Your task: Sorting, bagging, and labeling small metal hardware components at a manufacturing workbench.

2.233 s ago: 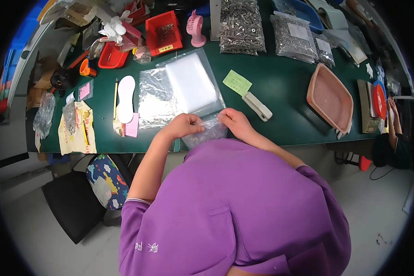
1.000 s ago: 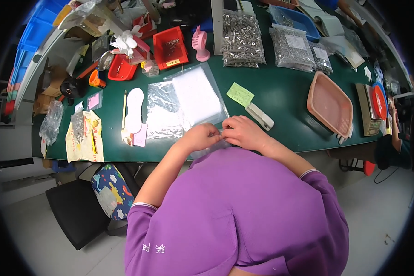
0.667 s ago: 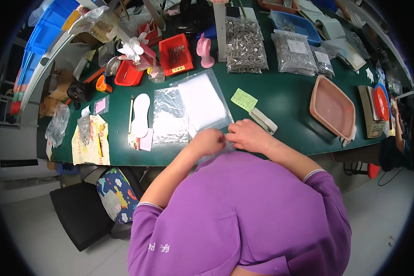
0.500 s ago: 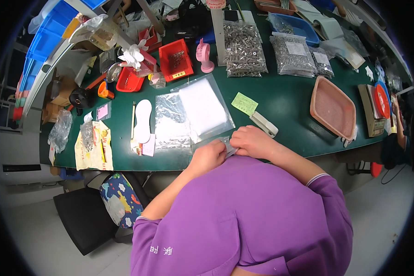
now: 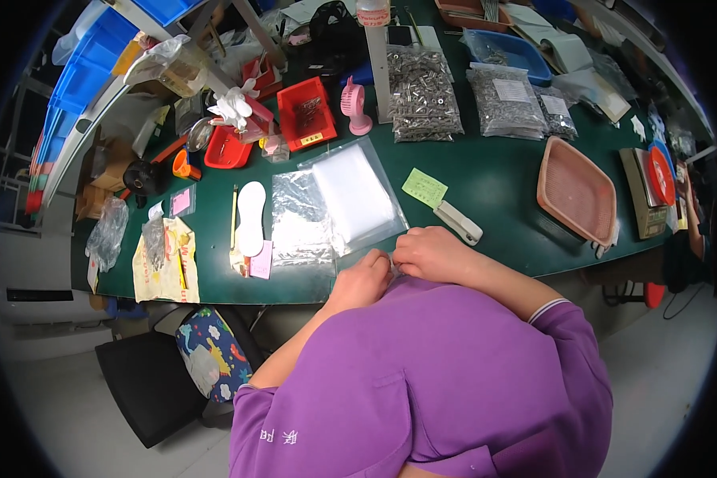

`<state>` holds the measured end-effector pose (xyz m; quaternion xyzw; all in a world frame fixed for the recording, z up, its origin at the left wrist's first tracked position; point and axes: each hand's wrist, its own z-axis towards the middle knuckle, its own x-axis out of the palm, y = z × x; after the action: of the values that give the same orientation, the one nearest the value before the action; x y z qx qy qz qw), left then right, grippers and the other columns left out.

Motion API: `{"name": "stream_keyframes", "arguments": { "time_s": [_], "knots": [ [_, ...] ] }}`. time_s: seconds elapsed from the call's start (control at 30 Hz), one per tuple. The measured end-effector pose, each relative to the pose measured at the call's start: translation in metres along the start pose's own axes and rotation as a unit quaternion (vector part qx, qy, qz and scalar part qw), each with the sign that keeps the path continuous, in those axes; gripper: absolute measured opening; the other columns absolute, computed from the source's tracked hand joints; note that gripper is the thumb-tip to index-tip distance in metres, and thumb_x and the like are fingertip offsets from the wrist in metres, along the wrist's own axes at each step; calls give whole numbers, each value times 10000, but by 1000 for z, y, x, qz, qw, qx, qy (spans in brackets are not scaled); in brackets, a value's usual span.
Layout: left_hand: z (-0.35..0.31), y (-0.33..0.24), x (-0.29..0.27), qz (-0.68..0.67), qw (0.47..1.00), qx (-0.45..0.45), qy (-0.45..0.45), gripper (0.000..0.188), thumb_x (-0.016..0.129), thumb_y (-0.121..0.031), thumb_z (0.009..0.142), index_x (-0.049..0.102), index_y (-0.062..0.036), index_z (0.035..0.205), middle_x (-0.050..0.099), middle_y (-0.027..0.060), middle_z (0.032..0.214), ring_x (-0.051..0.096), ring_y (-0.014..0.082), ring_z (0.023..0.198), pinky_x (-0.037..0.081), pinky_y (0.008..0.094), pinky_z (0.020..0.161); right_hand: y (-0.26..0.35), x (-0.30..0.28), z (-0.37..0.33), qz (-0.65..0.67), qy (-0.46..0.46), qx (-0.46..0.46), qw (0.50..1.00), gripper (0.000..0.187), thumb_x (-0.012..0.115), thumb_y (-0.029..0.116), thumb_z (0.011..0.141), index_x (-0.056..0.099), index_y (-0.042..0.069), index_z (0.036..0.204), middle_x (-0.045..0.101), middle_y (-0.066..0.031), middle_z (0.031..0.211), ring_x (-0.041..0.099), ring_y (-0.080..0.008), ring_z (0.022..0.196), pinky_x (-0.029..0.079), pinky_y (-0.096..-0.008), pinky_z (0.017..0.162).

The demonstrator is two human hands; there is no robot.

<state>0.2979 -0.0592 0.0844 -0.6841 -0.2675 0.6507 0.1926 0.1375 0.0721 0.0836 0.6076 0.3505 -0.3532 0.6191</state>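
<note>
At the table's near edge my left hand (image 5: 364,279) and my right hand (image 5: 430,252) are close together with fingers curled in a pinch. Between them a sliver of a small clear plastic bag (image 5: 395,272) shows; my fingers and the purple shirt hide most of it. Just beyond my hands lies a large clear bag with a white stack (image 5: 354,195) inside. Flat clear plastic bags (image 5: 301,215) overlap its left side. A white stapler (image 5: 459,222) rests beyond my right hand, its far end touching a green card (image 5: 425,188).
Bags of metal parts (image 5: 424,95) stand at the back beside a post. To the right is a pink basket (image 5: 577,191). Red bins (image 5: 306,111) and a pink fan (image 5: 355,107) are back left. A white insole-shaped piece (image 5: 252,219) lies left. A chair (image 5: 151,386) stands below.
My hands have drawn slightly closer together and lower toward my body. The plastic bag between them, plainer before, is now mostly hidden. The view has shifted a little.
</note>
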Motion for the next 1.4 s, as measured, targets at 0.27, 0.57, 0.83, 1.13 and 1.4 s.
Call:
{"name": "stream_keyframes", "arguments": {
  "time_s": [0.27,0.57,0.83,1.13,1.4],
  "knots": [
    [-28,26,-32,14,999,-2,47,217,649,-151,772,512,-52,909,546,104,991,588,338,842,492,435,700,-1,12,-13,62,-63,54,995,111,638,193,801,596,103,848,580,-22,869,566,-231,881,492,-361,700],
    [-38,36,-26,-29,998,-46,-27,164,676,-56,730,524,-33,790,558,122,775,592,338,785,484,415,636,-24,16,-13,41,-106,-56,992,146,625,226,818,561,99,853,570,-37,869,575,-245,817,491,-349,696],
    [-44,36,-24,-71,995,-10,-62,147,630,-6,711,498,-18,774,532,129,767,552,318,722,453,362,635,-9,13,-21,105,-130,-36,985,113,613,85,781,555,76,877,577,-54,885,580,-254,830,496,-345,700],
    [-55,41,-3,-253,938,-170,-167,247,686,13,713,589,-11,939,591,103,780,587,224,710,479,325,661,-12,39,-18,433,-173,200,862,222,680,70,748,614,50,959,596,-36,833,587,-167,835,479,-290,739],
    [-28,25,-28,-2,995,49,-81,231,714,-120,665,628,-51,868,576,106,851,566,295,827,465,382,712,-26,61,-21,381,-145,73,910,46,659,97,795,660,62,824,607,-34,821,574,-174,835,454,-296,757]
  ]
}}
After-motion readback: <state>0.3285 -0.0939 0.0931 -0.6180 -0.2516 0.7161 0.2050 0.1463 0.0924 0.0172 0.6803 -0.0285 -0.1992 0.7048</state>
